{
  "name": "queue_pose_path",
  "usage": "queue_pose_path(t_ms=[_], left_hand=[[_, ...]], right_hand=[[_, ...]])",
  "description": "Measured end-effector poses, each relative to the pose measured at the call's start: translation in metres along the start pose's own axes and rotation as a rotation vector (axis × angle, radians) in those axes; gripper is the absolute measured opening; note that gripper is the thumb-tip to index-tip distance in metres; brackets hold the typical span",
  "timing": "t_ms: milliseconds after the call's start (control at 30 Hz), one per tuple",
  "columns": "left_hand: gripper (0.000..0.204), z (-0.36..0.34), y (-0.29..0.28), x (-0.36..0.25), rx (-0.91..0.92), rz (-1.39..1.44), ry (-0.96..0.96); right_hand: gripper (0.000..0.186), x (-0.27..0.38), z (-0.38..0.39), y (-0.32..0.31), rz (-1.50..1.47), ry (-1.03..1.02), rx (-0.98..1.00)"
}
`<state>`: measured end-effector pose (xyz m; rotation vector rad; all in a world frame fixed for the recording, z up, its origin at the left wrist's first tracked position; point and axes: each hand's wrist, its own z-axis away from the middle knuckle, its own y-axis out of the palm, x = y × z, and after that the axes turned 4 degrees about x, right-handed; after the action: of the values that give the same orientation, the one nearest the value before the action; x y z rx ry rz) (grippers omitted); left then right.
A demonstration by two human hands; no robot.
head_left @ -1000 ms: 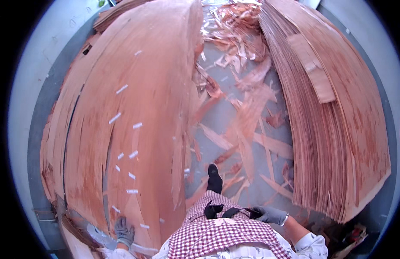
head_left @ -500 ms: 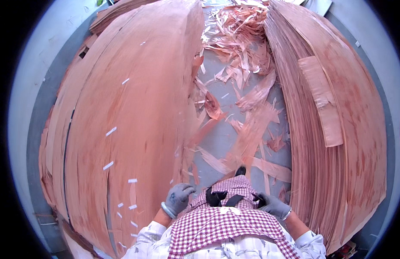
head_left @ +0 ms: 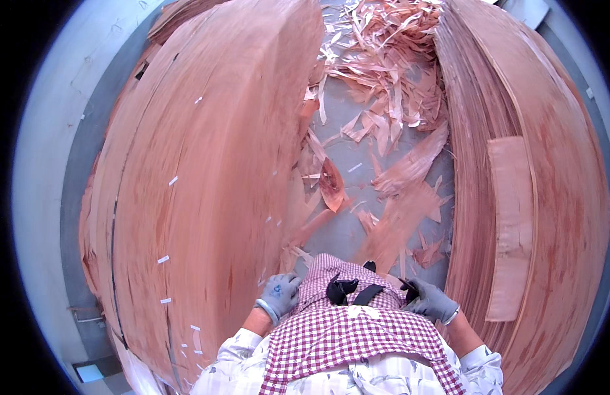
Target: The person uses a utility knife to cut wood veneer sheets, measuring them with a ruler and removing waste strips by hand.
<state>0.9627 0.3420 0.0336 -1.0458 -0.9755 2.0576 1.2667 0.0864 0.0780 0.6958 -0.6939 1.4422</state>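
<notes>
Left hand point(head_left: 280, 293) half-curled, grip unclear; right hand point(head_left: 433, 303) pinching small dark object point(head_left: 408, 285). Wood stacks point(head_left: 206, 164), ten and two o'clock. Step: likely passing between; next move calls for careful footing.

Worn at my head, the wide fisheye view looks steeply down past my maroon-and-white checked cloth apron point(head_left: 344, 342) to my grey-gloved left hand point(head_left: 280, 295) and grey-gloved right hand point(head_left: 431, 303), close below. Beyond them, it faces along grey floor point(head_left: 334, 237) between reddish-brown wooden-sheet stacks point(head_left: 206, 197).
</notes>
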Motion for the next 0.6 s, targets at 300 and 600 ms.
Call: queue_pose_path(t_ms=[300,600], left_hand=[[0.025,-0.137,-0.027,0.058,0.265,0.147,-0.155],[0.022,-0.406,-0.245,0.084,0.105,-0.142,-0.031]], right_hand=[[0.071,0.053,-0.118,-0.153,0.449,-0.051,-0.019],[0.056,0.184,-0.21,-0.308,0.404,-0.018,-0.087]])
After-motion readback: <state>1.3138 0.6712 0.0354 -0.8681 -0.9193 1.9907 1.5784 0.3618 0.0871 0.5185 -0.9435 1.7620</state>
